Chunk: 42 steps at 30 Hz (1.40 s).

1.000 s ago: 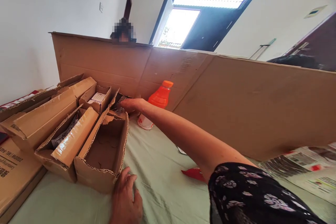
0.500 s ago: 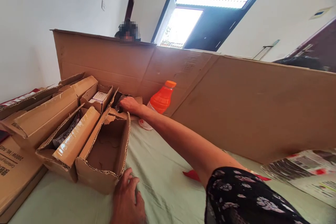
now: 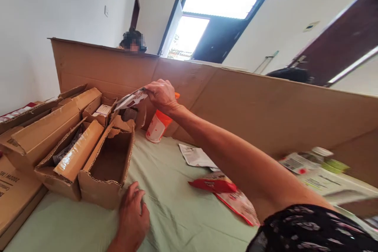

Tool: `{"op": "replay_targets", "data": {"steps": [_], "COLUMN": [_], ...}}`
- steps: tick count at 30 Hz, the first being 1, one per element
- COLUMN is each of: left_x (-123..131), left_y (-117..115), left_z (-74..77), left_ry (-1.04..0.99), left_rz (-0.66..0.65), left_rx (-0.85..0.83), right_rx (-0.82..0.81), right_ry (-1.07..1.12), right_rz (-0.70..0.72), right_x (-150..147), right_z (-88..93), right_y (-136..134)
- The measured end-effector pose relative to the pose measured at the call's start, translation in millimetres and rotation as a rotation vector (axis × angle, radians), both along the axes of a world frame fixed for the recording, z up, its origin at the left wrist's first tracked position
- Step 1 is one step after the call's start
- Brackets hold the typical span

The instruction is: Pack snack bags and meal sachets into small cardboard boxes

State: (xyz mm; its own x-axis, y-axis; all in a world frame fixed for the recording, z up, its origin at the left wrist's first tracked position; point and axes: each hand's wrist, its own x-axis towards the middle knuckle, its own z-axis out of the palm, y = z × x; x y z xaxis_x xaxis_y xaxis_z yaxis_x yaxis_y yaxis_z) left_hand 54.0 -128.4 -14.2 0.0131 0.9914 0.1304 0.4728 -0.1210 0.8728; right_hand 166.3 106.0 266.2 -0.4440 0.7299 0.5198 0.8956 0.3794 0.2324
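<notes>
My right hand (image 3: 161, 93) is raised above the far cardboard boxes, pinching a flat white and dark packet (image 3: 130, 100) by its edge. Behind my wrist stands an orange bottle (image 3: 156, 125), partly hidden. My left hand (image 3: 132, 214) rests on the green cloth (image 3: 171, 204), fingers bent, touching the near corner of an empty open cardboard box (image 3: 106, 165). More open boxes (image 3: 67, 153) lie to the left, some with packets inside.
A tall cardboard sheet (image 3: 236, 106) walls off the back; a person's head shows above it. Red packets (image 3: 224, 191) and a white leaflet (image 3: 196, 155) lie on the cloth. Printed papers and jars (image 3: 321, 165) sit at the right. A flat carton (image 3: 14, 201) lies far left.
My right hand has lifted out of the far box, bringing a flat packet up with it. The view has swung, revealing red packets and a leaflet on the cloth.
</notes>
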Motion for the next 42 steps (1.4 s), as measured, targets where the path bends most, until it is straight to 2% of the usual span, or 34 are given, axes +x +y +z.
{"op": "replay_targets", "data": {"steps": [3, 6, 10, 13, 15, 18, 20, 22, 25, 28, 30, 32, 34, 37, 42], "left_x": [-4.2, -6.4, -6.9, -6.1, -5.3, -3.6, -2.5, -1.5, -0.9, -0.8, -0.5, 0.3, 1.4, 2.9, 3.6], "left_y": [2.5, 5.1, 4.7, 1.1, -1.6, -4.7, -6.1, -7.3, -8.4, -8.9, -9.1, -9.7, -10.6, -11.6, -10.4], "left_z": [2.8, 6.4, 13.6, 19.4, 22.4, 25.0, 25.4, 25.3, 24.5, 22.5, 20.4, 17.9, 15.5, 13.4, 13.4], "left_ry": [0.007, 0.028, 0.057, 0.072, 0.083, 0.093, 0.098, 0.100, 0.100, 0.096, 0.093, 0.092, 0.092, 0.097, 0.116], "left_rz": [-0.022, -0.054, -0.056, -0.042, -0.037, -0.030, -0.025, -0.028, -0.042, -0.050, -0.055, -0.063, -0.073, -0.087, -0.109], "left_rx": [0.001, 0.004, 0.003, 0.002, 0.002, -0.005, -0.018, -0.031, -0.047, -0.060, -0.067, -0.071, -0.074, -0.086, -0.107], "right_rx": [0.057, -0.042, -0.235, -0.231, -0.217, -0.246, -0.294, -0.368, -0.444, -0.403, -0.368, -0.351, -0.349, -0.390, -0.485], "right_ry": [0.154, 0.204, 0.145, 0.035, 0.039, 0.074, 0.132, 0.223, 0.281, 0.221, 0.181, 0.120, 0.012, -0.136, -0.292], "right_rz": [0.059, 0.065, -0.085, -0.280, -0.378, -0.398, -0.353, -0.238, 0.006, 0.207, 0.288, 0.279, 0.159, -0.029, -0.107], "right_x": [38.4, 83.1, 145.7, 187.4, 206.7, 214.6, 202.4, 175.4, 113.3, 45.4, 8.7, -16.7, -31.1, -38.6, -43.0], "right_z": [16.2, 17.6, -4.1, -28.2, -42.7, -56.8, -60.0, -58.9, -53.7, -50.7, -51.0, -51.8, -52.1, -53.3, -69.1], "right_y": [-39.1, -78.8, -114.7, -124.2, -125.7, -125.5, -124.7, -123.3, -118.6, -109.6, -99.6, -84.6, -63.6, -24.2, 36.6]}}
